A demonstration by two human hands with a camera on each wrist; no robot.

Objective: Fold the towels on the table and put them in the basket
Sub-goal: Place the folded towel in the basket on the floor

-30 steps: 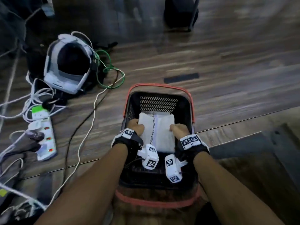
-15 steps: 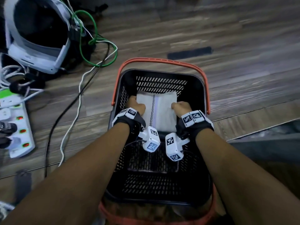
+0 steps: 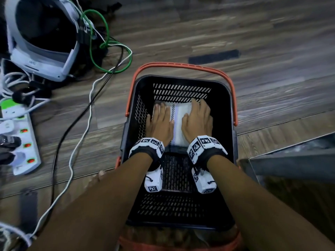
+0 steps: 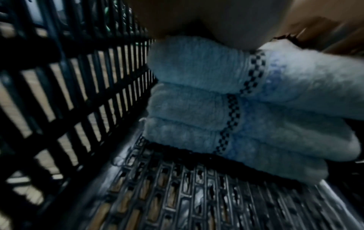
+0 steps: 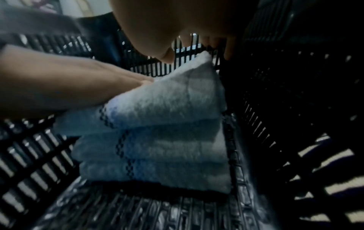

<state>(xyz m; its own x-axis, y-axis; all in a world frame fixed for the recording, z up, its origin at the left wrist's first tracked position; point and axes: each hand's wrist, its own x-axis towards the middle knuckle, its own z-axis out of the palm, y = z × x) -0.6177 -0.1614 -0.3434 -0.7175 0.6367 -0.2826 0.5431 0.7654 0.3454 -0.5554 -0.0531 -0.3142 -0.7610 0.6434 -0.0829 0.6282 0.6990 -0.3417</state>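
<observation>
A stack of folded white towels (image 3: pixel 179 122) with a dark checkered stripe lies at the far end of the black basket (image 3: pixel 225 113), which has an orange handle (image 3: pixel 183 67). My left hand (image 3: pixel 159 122) lies flat on the stack's left half, fingers straight. Flat on the right half rests my right hand (image 3: pixel 198 120), its fingertips near the far mesh wall. The left wrist view shows the stack (image 4: pixel 226 109) as three folded layers on the basket floor (image 4: pixel 197 194). From the right wrist the same stack (image 5: pixel 167 132) shows, with my left hand (image 5: pixel 78 84) on top.
The basket stands on a wooden floor (image 3: pixel 272 51). To its left lie white and black cables (image 3: pixel 87 113), a green cable (image 3: pixel 101 51), a white power strip (image 3: pixel 21 142) and a white headset (image 3: pixel 39 37). A dark table edge (image 3: pixel 290 160) is at the right.
Both hands gripped the folded towel by its sides and lowered it into the basket; now they have let go and lie flat on top of it.
</observation>
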